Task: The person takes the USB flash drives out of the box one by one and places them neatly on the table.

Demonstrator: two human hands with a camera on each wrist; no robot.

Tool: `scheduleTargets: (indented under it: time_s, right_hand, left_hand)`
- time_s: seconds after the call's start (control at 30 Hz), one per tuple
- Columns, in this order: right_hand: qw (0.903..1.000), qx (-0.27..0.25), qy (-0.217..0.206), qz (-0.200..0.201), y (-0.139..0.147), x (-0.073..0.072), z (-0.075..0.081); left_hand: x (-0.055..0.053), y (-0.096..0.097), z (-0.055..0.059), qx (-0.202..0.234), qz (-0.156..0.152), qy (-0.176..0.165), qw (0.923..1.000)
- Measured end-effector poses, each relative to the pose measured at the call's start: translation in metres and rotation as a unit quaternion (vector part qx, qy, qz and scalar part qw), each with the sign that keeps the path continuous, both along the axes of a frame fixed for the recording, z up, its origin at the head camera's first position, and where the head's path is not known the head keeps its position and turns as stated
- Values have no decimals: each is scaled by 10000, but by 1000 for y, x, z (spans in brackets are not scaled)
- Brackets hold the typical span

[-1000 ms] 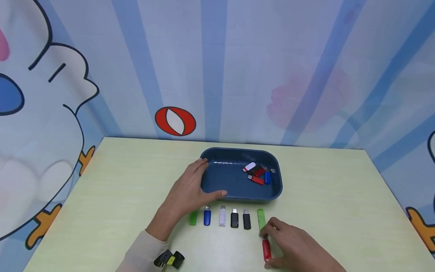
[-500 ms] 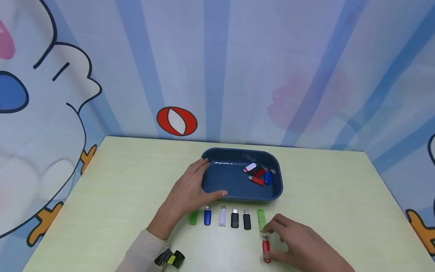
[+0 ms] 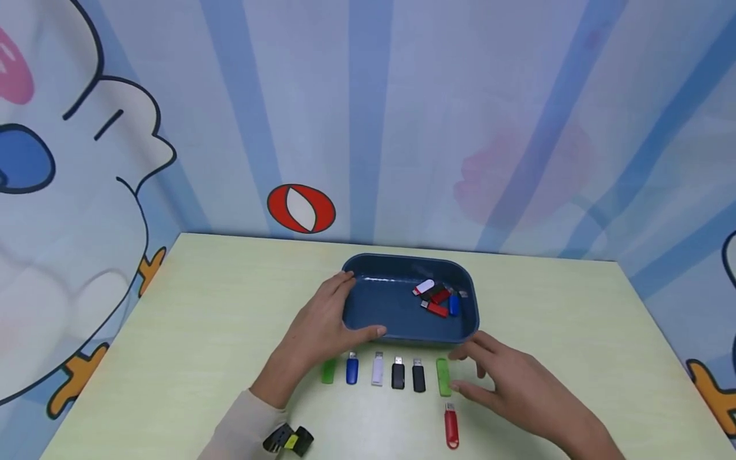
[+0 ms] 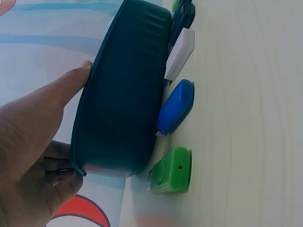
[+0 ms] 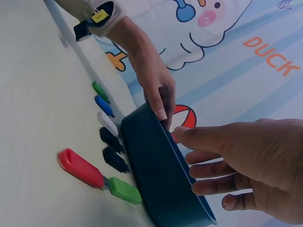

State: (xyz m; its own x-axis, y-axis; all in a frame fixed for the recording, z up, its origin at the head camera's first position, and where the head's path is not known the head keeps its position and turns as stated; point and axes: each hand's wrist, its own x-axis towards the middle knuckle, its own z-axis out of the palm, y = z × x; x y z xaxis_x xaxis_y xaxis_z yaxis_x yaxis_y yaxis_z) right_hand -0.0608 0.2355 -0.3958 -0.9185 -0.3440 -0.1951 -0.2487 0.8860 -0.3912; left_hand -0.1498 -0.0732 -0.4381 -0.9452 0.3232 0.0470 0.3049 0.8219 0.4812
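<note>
Cartoon backdrop [image 3: 414, 128] w/ blue stripes, behind pale table [image 3: 241, 300]; orange lettering [image 5: 272, 56] in R wrist view reads "DUCK". Yellow tag [image 5: 100, 16] on L wrist: any print too small to read. Row of USB sticks just nearside of navy tub [image 3: 376, 310], L to R: 1st green stick [image 3: 328, 372], blue stick [image 3: 352, 370], white stick [image 3: 377, 370], two black sticks [image 3: 398, 375], 2nd green stick [image 3: 444, 378]; long axes all run toward tub. Blue, white & both black have plugs tubward. Red stick [image 3: 452, 429] lies farther from tub, approx. in line w/ 2nd green, plug tubward, loop end away. In tub's R part: small pile [image 3: 435, 309] of mixed-colour sticks. L hand [image 3: 319, 326] grips tub's L end, thumb on near rim. R hand [image 3: 512, 383] holds nothing, fingers loose, near tub's near R corner, beside 2nd green.
</note>
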Motion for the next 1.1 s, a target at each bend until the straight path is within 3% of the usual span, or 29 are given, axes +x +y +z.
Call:
scheduleTargets:
  time_s: [0.2,0.43,0.9,1.1]
  right_hand:
    - [9983,-357,397,212,6,-24,6]
    - [9940,-429,899,451,11,-53,10]
    - [9927,-412,786,813,7,-96,0]
    - [9912,-235,847,987,5,-109,-6]
  left_hand:
    - [0,-1,1,-3,1,10,10000]
    - [0,-1,1,29,1,30,10000]
    - [1,-1,0,32,-10,42,10000]
    - [0,0,-1,32,-12,-11,10000]
